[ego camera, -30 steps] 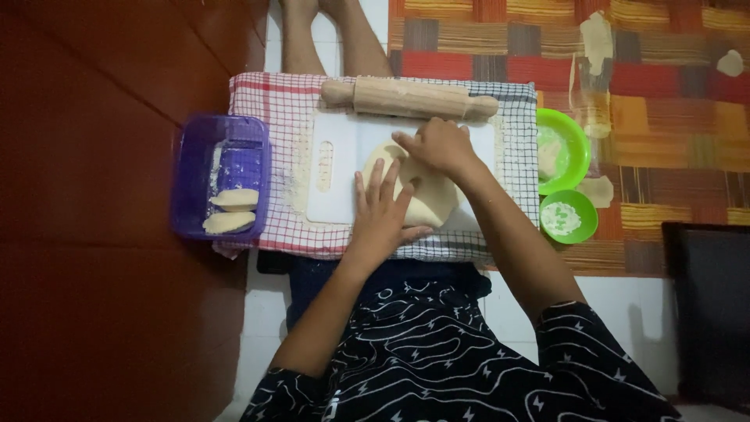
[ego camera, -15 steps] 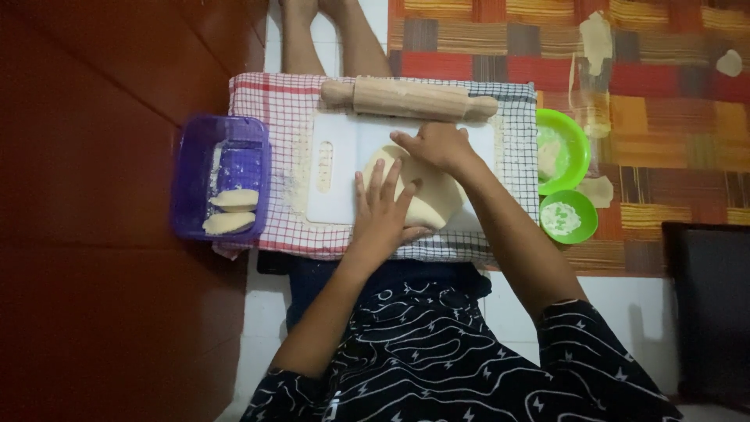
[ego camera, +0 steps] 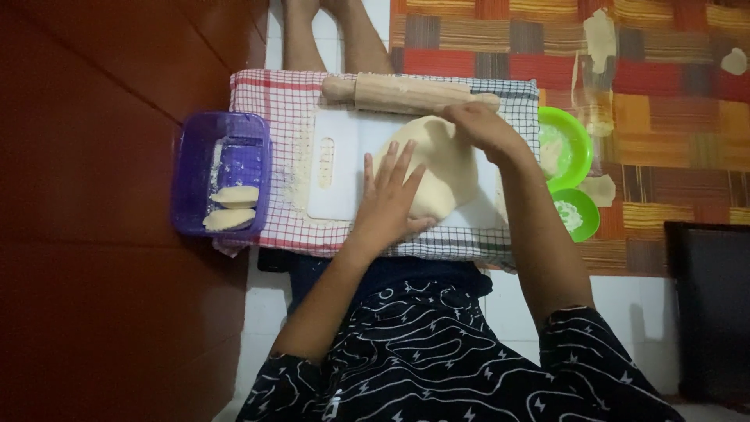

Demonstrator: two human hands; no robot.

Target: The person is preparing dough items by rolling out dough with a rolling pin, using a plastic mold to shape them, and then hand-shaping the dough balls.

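Left hand (ego camera: 388, 199) lies flat, fingers spread wide, palm pressing the near left edge of the dough sheet (ego camera: 437, 164); right hand (ego camera: 480, 129) reaches in from the right, fingers curled narrow on the sheet's far edge, though whether they pinch it or merely press I cannot tell; the dough itself sits pale and roundish on the white cutting board (ego camera: 336, 168), which rests on a checked cloth (ego camera: 273, 98); a wooden rolling pin (ego camera: 410, 94) lies across the board's far side, just beyond the dough. Over on the left, a purple tub (ego camera: 195, 168) holds two folded dough pieces (ego camera: 230, 207); on the right, a green bowl (ego camera: 578, 141) with something pale inside, and a smaller green bowl (ego camera: 578, 215) dusted white.
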